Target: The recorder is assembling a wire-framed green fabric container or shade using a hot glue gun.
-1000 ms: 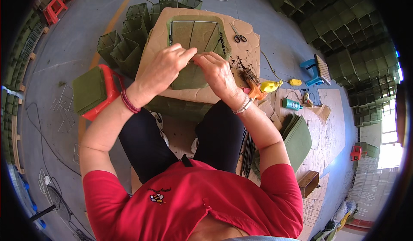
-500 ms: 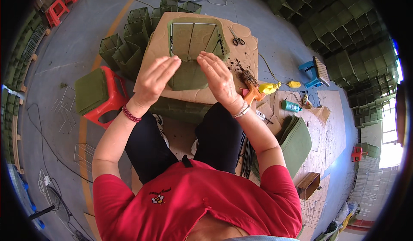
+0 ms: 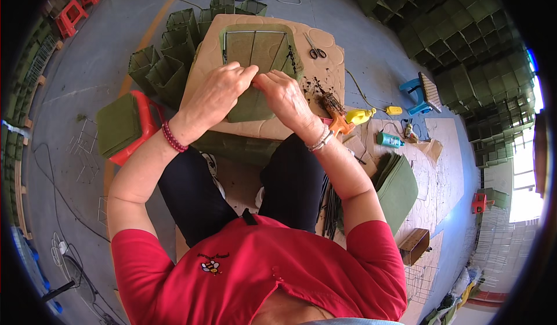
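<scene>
Working over a wire-framed green fabric box (image 3: 249, 109), holding the left hand (image 3: 223, 87) and the right hand (image 3: 285, 97) close together above its near side. Curling the fingers of both hands inward in a closed pinch, hiding the spot between the fingertips and leaving the exact object of the grip impossible to tell. Resting the box on a cardboard-covered bench (image 3: 200, 93), just in front of the knees. Sitting in a red top (image 3: 325, 255) and dark trousers (image 3: 188, 194), wearing a beaded bracelet (image 3: 169, 136) on the left wrist. Facing dark-handled scissors (image 3: 317, 53) to the right of the box, and having an orange-handled tool (image 3: 340, 124) lying just beyond the right wrist. Flanking the scene: a red stool (image 3: 145, 129) bearing green panels (image 3: 118, 125) at left, stacked green sheets (image 3: 399, 192) at right.
</scene>
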The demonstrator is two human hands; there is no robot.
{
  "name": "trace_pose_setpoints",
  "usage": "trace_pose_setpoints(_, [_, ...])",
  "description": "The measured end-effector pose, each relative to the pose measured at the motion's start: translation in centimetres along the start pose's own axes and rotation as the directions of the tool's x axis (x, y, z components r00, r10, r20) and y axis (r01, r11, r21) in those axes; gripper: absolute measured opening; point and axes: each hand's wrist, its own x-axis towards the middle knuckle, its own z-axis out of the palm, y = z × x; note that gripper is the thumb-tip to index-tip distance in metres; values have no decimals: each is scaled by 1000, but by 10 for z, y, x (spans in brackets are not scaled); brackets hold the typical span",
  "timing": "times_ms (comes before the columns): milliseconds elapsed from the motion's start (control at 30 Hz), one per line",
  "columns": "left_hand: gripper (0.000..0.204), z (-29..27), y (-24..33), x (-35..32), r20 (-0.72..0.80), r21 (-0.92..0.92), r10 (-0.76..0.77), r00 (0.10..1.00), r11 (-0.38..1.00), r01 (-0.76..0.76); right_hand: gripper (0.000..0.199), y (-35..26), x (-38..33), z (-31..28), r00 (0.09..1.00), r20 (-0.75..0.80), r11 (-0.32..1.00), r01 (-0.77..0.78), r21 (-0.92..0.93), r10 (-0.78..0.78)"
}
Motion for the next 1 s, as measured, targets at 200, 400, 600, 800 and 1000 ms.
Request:
trace_pose_setpoints(200, [32,-24,-6,1,-205,-186,38,978,980,-78,17,21,15,-22,994,89,990,44,135,-56])
trace_pose_setpoints(400, [24,-22,0,-39,-490,81,262,831,963,-256,32,51,-3,-60,971,85,970,230,-80,-223])
trace_pose_setpoints(600, [23,11,10,-40,-327,178,412,850,911,-373,31,19,-30,-33,972,-201,992,125,7,-121])
trace_pose_setpoints(800, [25,31,1,-24,-300,259,513,804,855,-449,24,18,-33,-11,949,-306,997,77,4,-72])
trace_pose_setpoints(1000, [24,34,4,-16,-328,296,531,781,843,-449,24,18,-31,-11,953,-297,998,66,-6,-65])
